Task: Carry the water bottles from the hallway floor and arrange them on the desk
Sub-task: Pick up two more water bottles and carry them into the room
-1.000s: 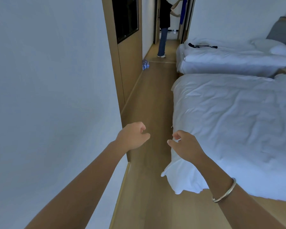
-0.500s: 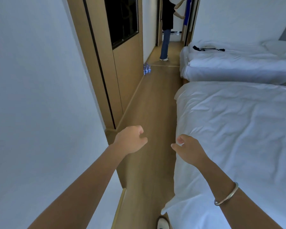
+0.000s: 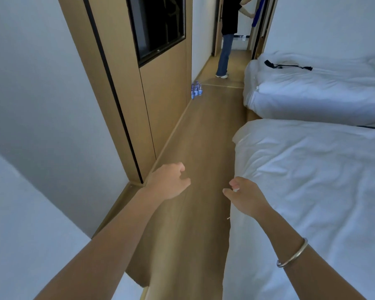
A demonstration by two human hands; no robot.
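Far down wooden floor [image 3: 195, 135], seemingly bottles [image 3: 196, 90]

Single head-worn wide-angle view, pitched forward and down along the tan wood-plank floor [image 3: 204, 126]. Forearms close at 6 o'clock; hallway far off at 12 o'clock.

water bottles [image 3: 196, 90] — small cluster, blue labels, upright on hallway floor against wall base

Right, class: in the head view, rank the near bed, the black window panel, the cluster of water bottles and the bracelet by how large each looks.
1. Near bed
2. Window panel
3. Bracelet, though nearness to the camera enlarges it
4. Water bottles, far down the floor
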